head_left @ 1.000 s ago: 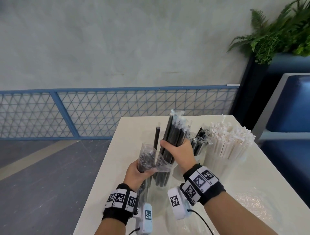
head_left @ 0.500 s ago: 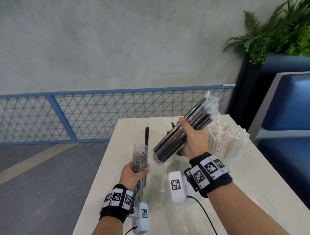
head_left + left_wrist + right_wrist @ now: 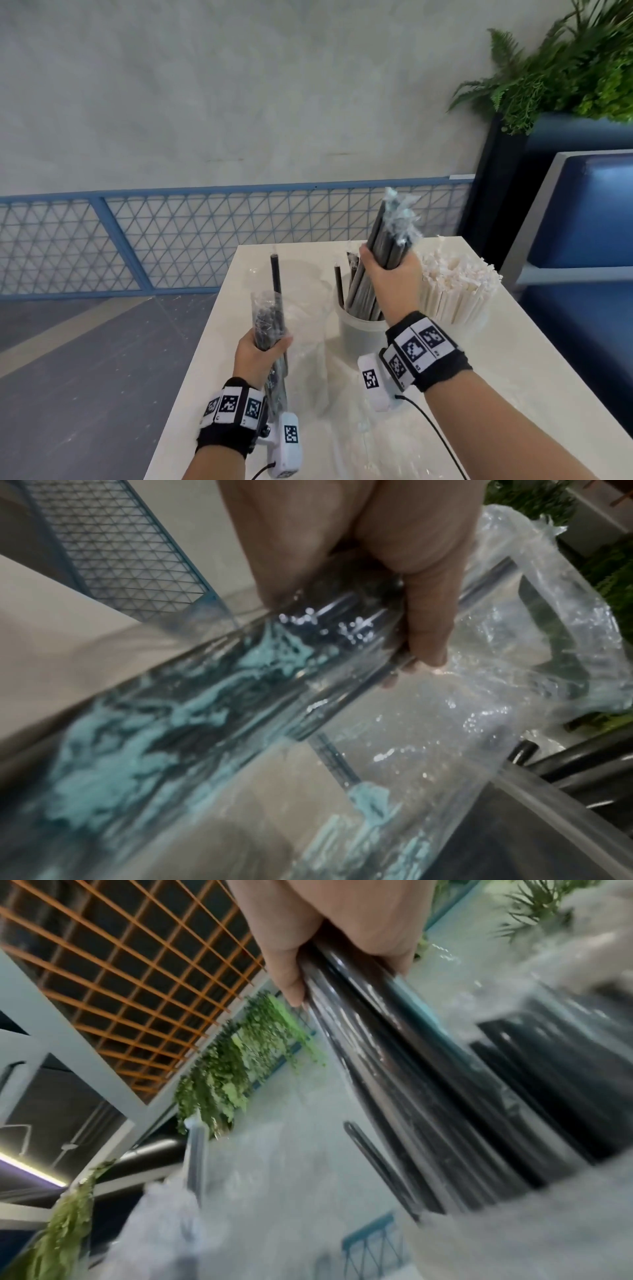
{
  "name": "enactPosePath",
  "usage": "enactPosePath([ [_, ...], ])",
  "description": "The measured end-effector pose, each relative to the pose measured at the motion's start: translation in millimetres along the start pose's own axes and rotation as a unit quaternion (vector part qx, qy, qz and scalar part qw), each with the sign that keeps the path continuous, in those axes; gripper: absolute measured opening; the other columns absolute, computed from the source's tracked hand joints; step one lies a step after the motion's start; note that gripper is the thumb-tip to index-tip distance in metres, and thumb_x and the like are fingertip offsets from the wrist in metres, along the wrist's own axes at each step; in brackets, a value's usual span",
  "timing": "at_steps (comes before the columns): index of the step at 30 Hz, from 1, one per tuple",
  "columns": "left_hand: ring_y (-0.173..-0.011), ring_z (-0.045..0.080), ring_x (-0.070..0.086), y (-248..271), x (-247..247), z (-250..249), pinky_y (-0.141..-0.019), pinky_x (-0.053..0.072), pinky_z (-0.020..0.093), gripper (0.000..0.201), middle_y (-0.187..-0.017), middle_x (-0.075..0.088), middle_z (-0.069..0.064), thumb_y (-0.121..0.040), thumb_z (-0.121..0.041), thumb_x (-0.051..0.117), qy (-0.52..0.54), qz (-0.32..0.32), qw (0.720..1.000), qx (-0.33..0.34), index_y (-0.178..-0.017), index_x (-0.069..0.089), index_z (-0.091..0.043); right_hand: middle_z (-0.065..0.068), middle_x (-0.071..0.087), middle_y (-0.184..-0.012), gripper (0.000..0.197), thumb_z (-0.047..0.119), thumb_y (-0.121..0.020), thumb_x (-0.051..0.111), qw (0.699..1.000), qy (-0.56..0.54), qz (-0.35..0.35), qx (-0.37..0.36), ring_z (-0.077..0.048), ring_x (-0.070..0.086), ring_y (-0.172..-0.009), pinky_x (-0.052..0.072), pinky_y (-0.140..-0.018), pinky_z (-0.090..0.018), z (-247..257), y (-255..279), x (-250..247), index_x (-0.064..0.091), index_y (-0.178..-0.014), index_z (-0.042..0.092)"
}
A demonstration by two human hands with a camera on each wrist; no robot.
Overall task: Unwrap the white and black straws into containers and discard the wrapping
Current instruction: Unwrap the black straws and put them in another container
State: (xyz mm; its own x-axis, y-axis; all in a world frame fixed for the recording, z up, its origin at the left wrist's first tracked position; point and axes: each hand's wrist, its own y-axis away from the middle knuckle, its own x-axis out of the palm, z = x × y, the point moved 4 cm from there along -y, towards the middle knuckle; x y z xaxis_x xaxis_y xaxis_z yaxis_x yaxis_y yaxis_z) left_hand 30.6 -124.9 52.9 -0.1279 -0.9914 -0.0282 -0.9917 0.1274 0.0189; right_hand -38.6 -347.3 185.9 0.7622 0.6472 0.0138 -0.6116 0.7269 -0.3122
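— Straws first! Where are the black ones?

— Start on the left. The left hand (image 3: 260, 356) has its fingers (image 3: 424, 631) wrapped tight around a crinkly clear wrapper (image 3: 267, 322). One black straw (image 3: 276, 277) sticks straight up out of the top of that fist, and more wrapper hangs down below it.

— And next to that hand?

— Loose clear plastic (image 3: 308, 359) lies on the white table (image 3: 219, 342), just to the right of the fist.

— What does the other hand do?

— The right hand (image 3: 390, 284) squeezes a fat bundle of black straws (image 3: 390, 236). Its fingers curl all the way around. The top ends poke up above the fist with torn wrap on them. The bottom ends go down into the white cup (image 3: 359, 329), under the hand, where more black straws stand.

— And the white ones?

— The white straws (image 3: 455, 287) stand packed together just right of that hand.
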Motion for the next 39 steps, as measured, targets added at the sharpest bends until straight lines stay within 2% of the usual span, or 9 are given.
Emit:
enactPosePath([
  [2, -0.073, 0.018, 0.064, 0, 2, 0, -0.058, 0.051, 0.012, 0.017, -0.078, 0.069, 0.005, -0.072, -0.002, 0.075, 0.005, 0.008, 1.0, 0.006, -0.083, 0.065, -0.009, 0.008, 0.06, -0.08, 0.023, 0.02, -0.078, 0.072, 0.999, 0.032, 0.019, 0.032, -0.008, 0.058, -0.074, 0.049, -0.073, -0.024, -18, 3, 4, 0.057, -0.095, 0.016],
  [11, -0.066, 0.007, 0.067, 0, 6, 0, -0.061, 0.052, 0.011, 0.018, -0.076, 0.071, 0.002, -0.071, 0.005, 0.073, 0.031, 0.025, 0.999, 0.013, -0.085, 0.067, -0.005, -0.009, 0.066, -0.111, 0.049, 0.024, -0.075, 0.075, 0.981, 0.151, 0.075, 0.096, -0.023, 0.061, -0.102, 0.046, -0.084, -0.026, -56, 2, 12, 0.055, -0.117, 0.009],
  [15, -0.064, 0.002, 0.067, -1, 6, 1, -0.061, 0.051, 0.011, 0.019, -0.07, 0.072, -0.005, -0.07, 0.007, 0.073, 0.035, 0.035, 0.999, 0.011, -0.082, 0.068, -0.006, -0.002, 0.05, -0.123, 0.068, 0.019, -0.07, 0.079, 0.988, 0.084, -0.004, -0.128, -0.01, 0.047, -0.111, 0.038, -0.097, -0.016, -4, 7, 8, 0.043, -0.127, 0.019],
  [19, -0.062, 0.001, 0.067, -1, 8, 4, -0.061, 0.051, 0.011, 0.02, -0.063, 0.071, -0.009, -0.069, 0.007, 0.074, 0.023, 0.037, 0.999, 0.01, -0.079, 0.068, -0.009, -0.006, 0.047, -0.132, 0.05, 0.025, -0.081, 0.065, 0.923, 0.229, 0.043, -0.305, -0.017, 0.04, -0.122, 0.031, -0.105, -0.024, 25, -8, 24, 0.049, -0.128, 0.019],
  [24, -0.066, 0.003, 0.068, -1, 10, 7, -0.063, 0.052, 0.013, 0.021, -0.067, 0.072, -0.006, -0.068, 0.007, 0.074, 0.02, 0.046, 0.999, 0.012, -0.082, 0.068, -0.008, -0.013, 0.061, -0.109, 0.025, 0.011, -0.096, 0.039, 0.907, 0.326, 0.193, -0.185, -0.029, 0.053, -0.103, 0.039, -0.084, -0.03, -24, -21, 34, 0.059, -0.109, 0.005],
  [28, -0.065, 0.002, 0.068, -1, 11, 7, -0.063, 0.052, 0.012, 0.021, -0.065, 0.073, -0.008, -0.069, 0.008, 0.073, 0.02, 0.049, 0.999, 0.009, -0.081, 0.067, -0.008, -0.015, 0.059, -0.113, 0.028, 0.001, -0.092, 0.04, 0.869, 0.385, 0.265, -0.162, -0.032, 0.05, -0.104, 0.041, -0.095, -0.043, -58, 5, 37, 0.059, -0.112, 0.003],
  [33, -0.064, 0.005, 0.068, 0, 9, 6, -0.063, 0.054, 0.017, 0.021, -0.068, 0.072, -0.005, -0.069, 0.008, 0.073, 0.016, 0.046, 0.999, 0.008, -0.081, 0.068, -0.008, -0.004, 0.058, -0.11, 0.023, 0.017, -0.091, 0.046, 0.917, 0.225, 0.117, -0.307, -0.013, 0.052, -0.102, 0.041, -0.096, -0.023, -17, 27, 24, 0.058, -0.11, 0.011],
  [36, -0.061, 0.008, 0.066, 2, 9, 6, -0.063, 0.054, 0.022, 0.02, -0.065, 0.072, -0.004, -0.07, 0.008, 0.073, 0.01, 0.048, 0.999, 0.011, -0.078, 0.068, -0.009, -0.002, 0.064, -0.094, 0.016, 0.013, -0.09, 0.05, 0.909, 0.186, 0.227, -0.295, -0.01, 0.059, -0.081, 0.051, -0.078, -0.023, -7, 52, 35, 0.062, -0.1, 0.011],
  [39, -0.058, 0.012, 0.064, 2, 12, 6, -0.06, 0.052, 0.026, 0.02, -0.06, 0.071, -0.002, -0.069, 0.008, 0.073, -0.005, 0.06, 0.998, 0.009, -0.075, 0.067, -0.009, -0.007, 0.068, -0.095, 0.017, 0.008, -0.087, 0.057, 0.888, 0.249, 0.342, -0.181, -0.018, 0.063, -0.083, 0.052, -0.082, -0.034, -32, 61, 52, 0.064, -0.102, 0.009],
])
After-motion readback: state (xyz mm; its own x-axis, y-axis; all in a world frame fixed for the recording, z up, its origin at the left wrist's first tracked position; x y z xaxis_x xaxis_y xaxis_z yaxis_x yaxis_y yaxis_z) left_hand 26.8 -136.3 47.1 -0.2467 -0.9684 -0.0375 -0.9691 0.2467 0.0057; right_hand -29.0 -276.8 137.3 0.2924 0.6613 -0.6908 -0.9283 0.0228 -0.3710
